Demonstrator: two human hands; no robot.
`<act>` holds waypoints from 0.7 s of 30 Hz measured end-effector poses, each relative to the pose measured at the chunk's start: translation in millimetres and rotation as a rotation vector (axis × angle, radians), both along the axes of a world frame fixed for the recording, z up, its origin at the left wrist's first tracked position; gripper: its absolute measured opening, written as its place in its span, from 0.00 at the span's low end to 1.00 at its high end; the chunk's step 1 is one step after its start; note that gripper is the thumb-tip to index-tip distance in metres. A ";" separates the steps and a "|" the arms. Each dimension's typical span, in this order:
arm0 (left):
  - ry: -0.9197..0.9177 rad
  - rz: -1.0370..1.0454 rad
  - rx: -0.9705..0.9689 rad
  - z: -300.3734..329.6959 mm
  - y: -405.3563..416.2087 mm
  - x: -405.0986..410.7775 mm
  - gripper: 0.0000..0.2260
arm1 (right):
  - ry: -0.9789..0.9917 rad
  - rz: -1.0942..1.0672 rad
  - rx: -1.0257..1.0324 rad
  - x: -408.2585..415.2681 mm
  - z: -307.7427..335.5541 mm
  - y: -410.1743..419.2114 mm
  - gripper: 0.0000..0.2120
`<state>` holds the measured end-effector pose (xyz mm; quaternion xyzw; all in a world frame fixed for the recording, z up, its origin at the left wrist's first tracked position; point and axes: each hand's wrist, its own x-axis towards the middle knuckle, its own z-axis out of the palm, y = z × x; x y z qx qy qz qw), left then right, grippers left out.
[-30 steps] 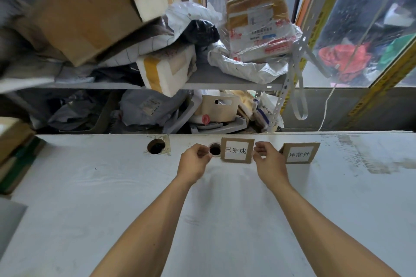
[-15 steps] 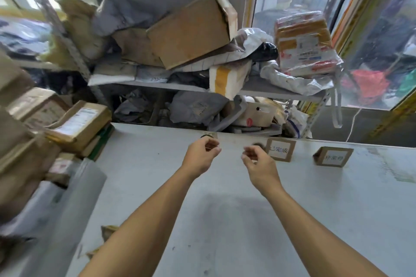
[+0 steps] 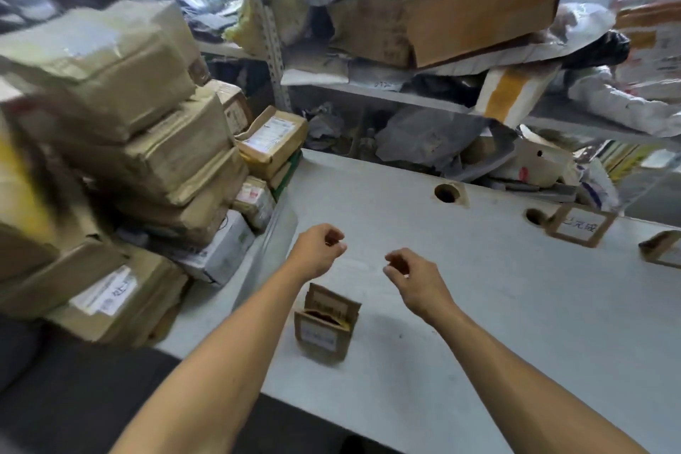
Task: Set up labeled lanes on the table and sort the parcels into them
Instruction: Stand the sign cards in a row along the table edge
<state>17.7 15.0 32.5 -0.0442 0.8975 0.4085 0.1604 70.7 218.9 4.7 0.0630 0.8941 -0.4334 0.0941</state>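
Note:
Two cardboard lane labels stand at the table's far right: one (image 3: 578, 226) with a white printed slip, and another (image 3: 661, 248) cut off by the frame edge. A small stack of further cardboard labels (image 3: 324, 324) sits near the front edge, just below my hands. My left hand (image 3: 318, 247) and my right hand (image 3: 412, 275) hover over the white table (image 3: 516, 306) with fingers loosely curled, holding nothing. A pile of taped brown parcels (image 3: 154, 158) rises on the table's left end.
Behind the table a metal shelf (image 3: 405, 94) is crammed with cartons, grey mailer bags and a tilted large box (image 3: 479, 7). Two round cable holes (image 3: 446, 192) pierce the table's back edge. A dark surface (image 3: 55, 398) lies at lower left.
Both hands have left the standing label and drawn back toward me. My view has swung left, bringing the parcel pile and the spare label stack into sight.

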 end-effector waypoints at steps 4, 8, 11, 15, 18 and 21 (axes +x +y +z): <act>-0.075 0.018 -0.083 -20.1 -29.7 14.3 0.13 | -0.126 0.069 0.045 22.3 -24.2 -26.8 0.09; -0.235 -0.008 -0.168 -31.9 -42.1 19.6 0.16 | -0.207 0.119 0.057 31.9 -35.1 -38.9 0.11; -0.291 -0.033 -0.210 -37.6 -44.3 20.5 0.20 | -0.210 0.139 0.097 31.6 -39.0 -41.5 0.10; -0.257 -0.015 -0.132 -42.3 -38.2 16.8 0.14 | -0.156 0.115 0.100 26.5 -38.7 -40.5 0.06; -0.188 0.020 -0.036 -37.5 -25.6 7.3 0.13 | -0.091 0.004 0.009 16.6 -30.2 -26.4 0.04; -0.133 0.019 0.028 -28.8 -1.8 -7.6 0.12 | -0.034 -0.102 -0.090 -0.3 -16.5 1.1 0.05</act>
